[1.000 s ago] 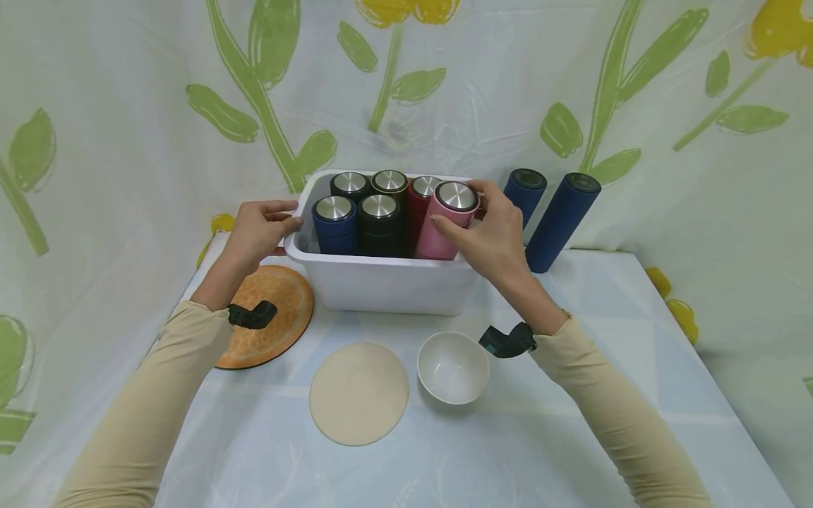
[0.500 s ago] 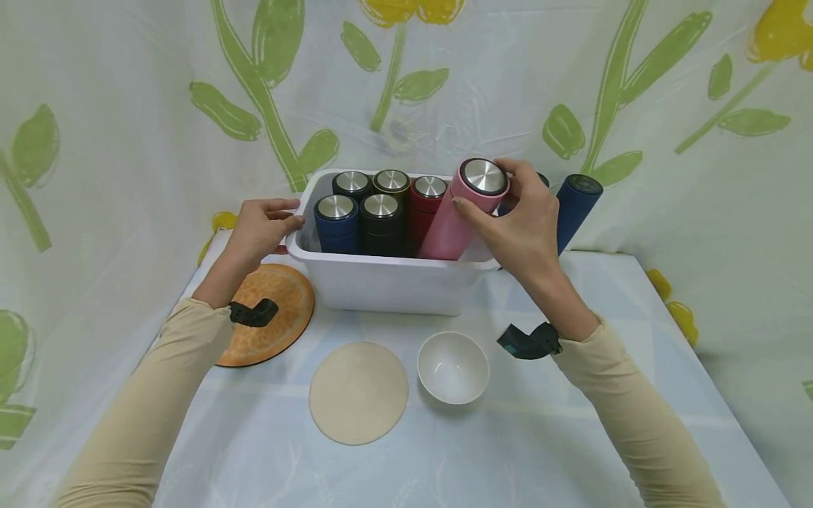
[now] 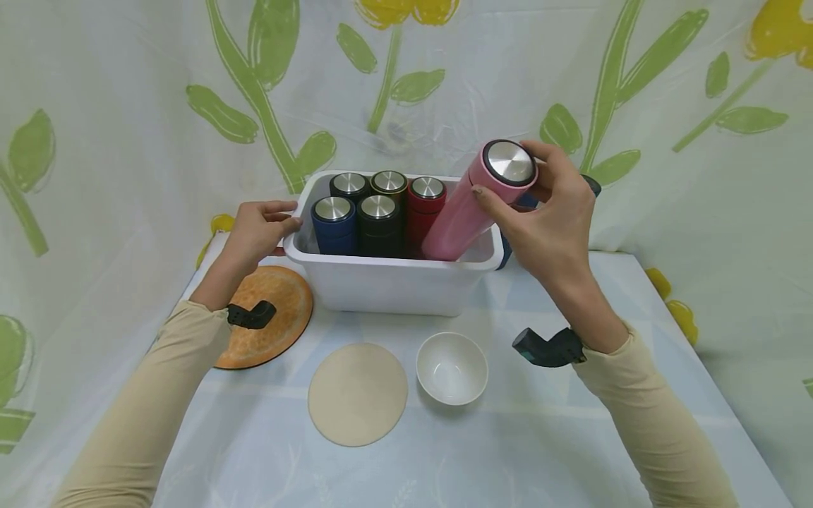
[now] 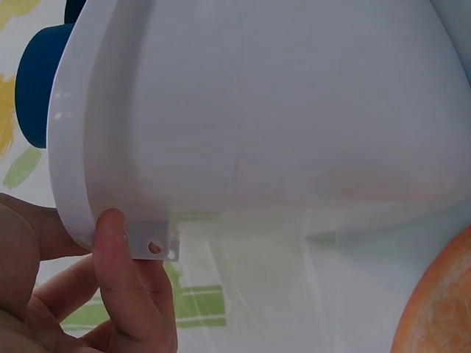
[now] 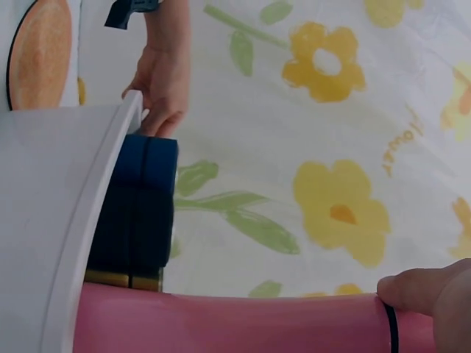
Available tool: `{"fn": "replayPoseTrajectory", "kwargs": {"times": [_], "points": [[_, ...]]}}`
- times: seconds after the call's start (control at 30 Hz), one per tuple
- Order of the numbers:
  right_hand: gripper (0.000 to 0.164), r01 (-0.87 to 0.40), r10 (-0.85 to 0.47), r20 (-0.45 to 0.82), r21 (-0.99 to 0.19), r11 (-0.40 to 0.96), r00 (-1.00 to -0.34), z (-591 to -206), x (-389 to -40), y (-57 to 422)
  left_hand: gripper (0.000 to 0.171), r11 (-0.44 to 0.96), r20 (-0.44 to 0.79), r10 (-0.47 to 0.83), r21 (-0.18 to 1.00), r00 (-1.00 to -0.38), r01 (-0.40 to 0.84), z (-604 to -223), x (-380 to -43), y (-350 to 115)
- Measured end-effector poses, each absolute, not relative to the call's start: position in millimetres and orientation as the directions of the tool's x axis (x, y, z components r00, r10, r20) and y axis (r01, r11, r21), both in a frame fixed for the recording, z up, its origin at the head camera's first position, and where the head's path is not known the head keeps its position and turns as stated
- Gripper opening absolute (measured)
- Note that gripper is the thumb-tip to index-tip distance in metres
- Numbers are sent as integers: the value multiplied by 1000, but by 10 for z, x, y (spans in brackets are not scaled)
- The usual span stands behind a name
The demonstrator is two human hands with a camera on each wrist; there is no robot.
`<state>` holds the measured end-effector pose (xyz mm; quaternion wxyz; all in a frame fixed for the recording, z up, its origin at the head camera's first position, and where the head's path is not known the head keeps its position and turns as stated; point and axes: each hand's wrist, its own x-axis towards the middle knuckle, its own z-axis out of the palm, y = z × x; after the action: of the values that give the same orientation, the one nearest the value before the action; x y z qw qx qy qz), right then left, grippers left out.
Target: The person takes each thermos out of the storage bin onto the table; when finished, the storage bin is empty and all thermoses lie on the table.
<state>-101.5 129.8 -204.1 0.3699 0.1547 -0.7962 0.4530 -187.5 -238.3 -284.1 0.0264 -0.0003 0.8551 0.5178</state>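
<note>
My right hand (image 3: 559,219) grips a pink thermos (image 3: 460,215) near its steel-topped lid. The thermos leans to the right, its lower part still inside a white plastic bin (image 3: 387,286). At the bin's left end, my left hand (image 3: 254,233) pinches the rim; thumb and fingers (image 4: 118,257) lie on either side of it in the left wrist view. Upright in the bin stand a red thermos (image 3: 425,212), a blue thermos (image 3: 334,229), a black thermos (image 3: 380,229) and two more dark ones behind. The pink bottle's base is hidden by the bin wall.
Dark blue bottles, including one cap (image 3: 592,185), stand behind my right hand, mostly hidden. In front of the bin are a white bowl (image 3: 452,368), a round beige mat (image 3: 358,395) and an orange-patterned round mat (image 3: 279,317) beneath my left wrist.
My right hand has raised the pink thermos up and to the right, tilting it away from the red one. The left hand has stayed on the bin's rim.
</note>
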Motion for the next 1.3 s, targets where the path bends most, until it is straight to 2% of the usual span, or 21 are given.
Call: {"fn": "replayPoseTrajectory", "kwargs": {"times": [0.4,0.77,1.0,1.2,1.3], "points": [[58,-565,160,720,-645,514,-676,-1948,-846,1404,49,477,-35,17,879,-999,-23,-2843,-1865,-2371],[51,-642,214,774,-619,452,-596,-1865,-732,1608,49,477,-44,20,878,-999,-30,-2835,-1864,-2376],[50,-644,289,765,-642,417,-575,-1823,-673,1748,50,476,-50,25,879,-998,-32,-2855,-1865,-2385],[49,-627,334,754,-657,419,-566,-1791,-619,1865,51,478,-53,30,878,-998,-32,-2863,-1871,-2377],[48,-608,338,764,-643,465,-550,-1782,-609,1958,50,481,-49,31,876,-998,-28,-2848,-1871,-2373]]}}
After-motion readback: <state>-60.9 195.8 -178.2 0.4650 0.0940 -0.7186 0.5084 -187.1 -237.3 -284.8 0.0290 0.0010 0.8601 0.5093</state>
